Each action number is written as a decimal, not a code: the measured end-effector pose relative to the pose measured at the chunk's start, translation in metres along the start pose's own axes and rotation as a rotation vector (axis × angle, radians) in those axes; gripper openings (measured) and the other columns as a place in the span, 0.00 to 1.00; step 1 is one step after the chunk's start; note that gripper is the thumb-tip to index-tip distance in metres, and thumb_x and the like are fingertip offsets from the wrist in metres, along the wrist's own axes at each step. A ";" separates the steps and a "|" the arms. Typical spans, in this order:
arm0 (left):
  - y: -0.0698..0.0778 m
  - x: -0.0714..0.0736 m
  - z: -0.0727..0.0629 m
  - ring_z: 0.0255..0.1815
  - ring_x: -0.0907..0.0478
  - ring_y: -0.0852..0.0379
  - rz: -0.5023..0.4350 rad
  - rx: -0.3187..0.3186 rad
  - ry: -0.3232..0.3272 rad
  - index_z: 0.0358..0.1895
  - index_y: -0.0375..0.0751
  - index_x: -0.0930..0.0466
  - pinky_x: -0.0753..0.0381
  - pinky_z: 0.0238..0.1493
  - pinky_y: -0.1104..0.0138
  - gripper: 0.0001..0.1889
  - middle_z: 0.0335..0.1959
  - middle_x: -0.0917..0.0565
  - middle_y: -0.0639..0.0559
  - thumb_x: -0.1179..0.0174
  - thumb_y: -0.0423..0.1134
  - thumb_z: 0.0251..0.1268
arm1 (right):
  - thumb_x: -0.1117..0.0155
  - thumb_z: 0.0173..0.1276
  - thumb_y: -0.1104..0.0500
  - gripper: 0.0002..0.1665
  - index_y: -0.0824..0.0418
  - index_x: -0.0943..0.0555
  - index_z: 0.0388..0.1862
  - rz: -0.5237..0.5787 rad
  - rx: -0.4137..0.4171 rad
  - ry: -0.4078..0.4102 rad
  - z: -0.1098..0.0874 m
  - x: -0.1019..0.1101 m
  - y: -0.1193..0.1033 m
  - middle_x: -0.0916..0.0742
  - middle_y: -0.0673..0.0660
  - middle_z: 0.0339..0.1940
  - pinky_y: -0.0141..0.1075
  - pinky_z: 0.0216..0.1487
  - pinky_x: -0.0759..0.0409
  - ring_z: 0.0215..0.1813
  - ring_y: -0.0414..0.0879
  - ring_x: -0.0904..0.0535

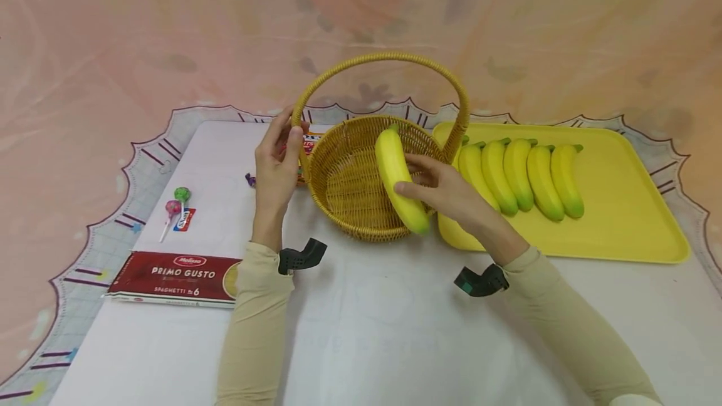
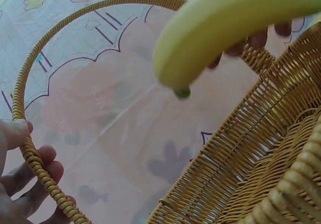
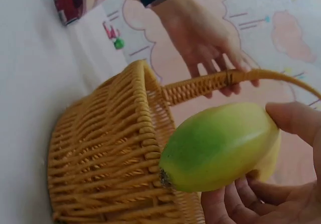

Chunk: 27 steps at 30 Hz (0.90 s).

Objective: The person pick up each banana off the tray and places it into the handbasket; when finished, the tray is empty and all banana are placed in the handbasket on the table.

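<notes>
Head view: we record the right hand at right of centre, thumb and fingers clamped on a banana. The banana overlaps the right interior of the wicker basket at centre frame; its green lower end crosses the near rim, and we cannot tell whether it touches. The left hand pinches the left side of the handle, its fingers partly behind the cane.

Left wrist view cuts off that hand at the left edge and the banana at the upper right. Right wrist view crops the right hand at the right edge; the basket runs out at the bottom.

At right of the head frame, we note bananas in a row on a yellow tray, the leftmost partly hidden. The left sleeve covers one end of the spaghetti pack, lower left; a packet behind the basket is mostly hidden.
</notes>
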State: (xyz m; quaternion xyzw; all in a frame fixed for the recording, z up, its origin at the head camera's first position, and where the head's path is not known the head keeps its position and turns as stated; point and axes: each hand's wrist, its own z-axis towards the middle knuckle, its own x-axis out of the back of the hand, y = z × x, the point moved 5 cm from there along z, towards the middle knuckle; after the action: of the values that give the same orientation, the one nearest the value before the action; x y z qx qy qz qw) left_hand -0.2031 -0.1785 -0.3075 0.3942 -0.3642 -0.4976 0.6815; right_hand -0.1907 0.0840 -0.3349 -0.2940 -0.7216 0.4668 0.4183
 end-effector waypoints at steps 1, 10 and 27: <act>0.003 -0.001 0.000 0.53 0.22 0.57 -0.008 0.008 0.004 0.64 0.48 0.28 0.24 0.53 0.67 0.19 0.50 0.20 0.40 0.51 0.39 0.72 | 0.36 0.63 0.43 0.42 0.48 0.41 0.73 0.020 -0.035 -0.002 0.006 -0.002 0.001 0.21 0.55 0.58 0.42 0.50 0.23 0.56 0.49 0.23; 0.022 -0.007 0.000 0.51 0.24 0.56 -0.023 0.009 0.037 0.65 0.38 0.31 0.31 0.33 0.76 0.20 0.49 0.22 0.33 0.52 0.36 0.73 | 0.36 0.62 0.42 0.43 0.52 0.40 0.72 -0.032 -0.185 0.006 0.056 -0.019 0.001 0.27 0.55 0.64 0.41 0.54 0.24 0.56 0.49 0.25; -0.006 -0.002 0.006 0.55 0.23 0.55 -0.062 0.009 0.011 0.65 0.51 0.29 0.26 0.48 0.70 0.20 0.50 0.20 0.43 0.50 0.44 0.72 | 0.38 0.65 0.49 0.43 0.58 0.44 0.73 -0.111 -0.222 -0.266 0.104 -0.080 0.007 0.22 0.58 0.54 0.41 0.52 0.21 0.49 0.48 0.22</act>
State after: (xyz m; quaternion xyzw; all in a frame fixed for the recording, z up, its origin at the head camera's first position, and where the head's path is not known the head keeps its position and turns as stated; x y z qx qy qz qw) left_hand -0.2114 -0.1788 -0.3103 0.4110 -0.3504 -0.5145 0.6661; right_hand -0.2432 -0.0230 -0.3902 -0.2338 -0.8328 0.3952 0.3092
